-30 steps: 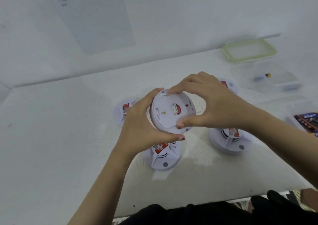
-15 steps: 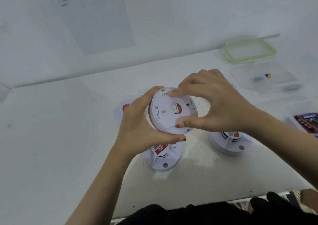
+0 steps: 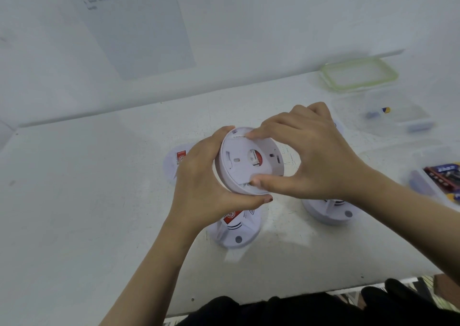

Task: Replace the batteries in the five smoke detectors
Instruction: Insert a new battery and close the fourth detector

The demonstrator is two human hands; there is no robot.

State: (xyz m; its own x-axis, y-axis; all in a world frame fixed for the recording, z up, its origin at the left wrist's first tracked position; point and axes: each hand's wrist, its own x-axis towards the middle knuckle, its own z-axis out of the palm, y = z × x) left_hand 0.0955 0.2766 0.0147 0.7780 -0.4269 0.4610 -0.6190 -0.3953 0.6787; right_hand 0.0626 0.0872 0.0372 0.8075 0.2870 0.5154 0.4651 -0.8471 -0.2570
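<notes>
Gripping a smoke detector (image 3: 245, 162) clear of the table (image 3: 74, 201), above its middle, a person works at the unit's back plate (image 3: 239, 168), which faces the camera. At the left, a second detector (image 3: 177, 160) lies on the table, half hidden behind the left hand (image 3: 199, 183). That hand's fingers (image 3: 225, 132) and thumb are curled round the raised unit's rim. Directly below, toward the near edge, sits a third detector (image 3: 235, 228). The right hand (image 3: 321, 161) pinches across the plate, forefinger at its top and thumb at its bottom, apparently to twist it free.

The hold is on a smooth rim alone, so a hard twist could make the unit slip and drop onto the detector beneath it. Turning the wrong way or forcing the plate could snap its small locking tabs. A plate that releases suddenly could fly out of the pinch.

The right forearm crosses just above a fourth detector (image 3: 331, 212), and a jerk could knock it toward the near edge. Near the far right corner stand a green-rimmed lid (image 3: 358, 74) and a clear tub (image 3: 408, 119) holding loose batteries. A battery pack (image 3: 441, 176) lies at the right edge, so old and new cells could be mixed up. Whether a battery sits inside the held unit cannot be told.
</notes>
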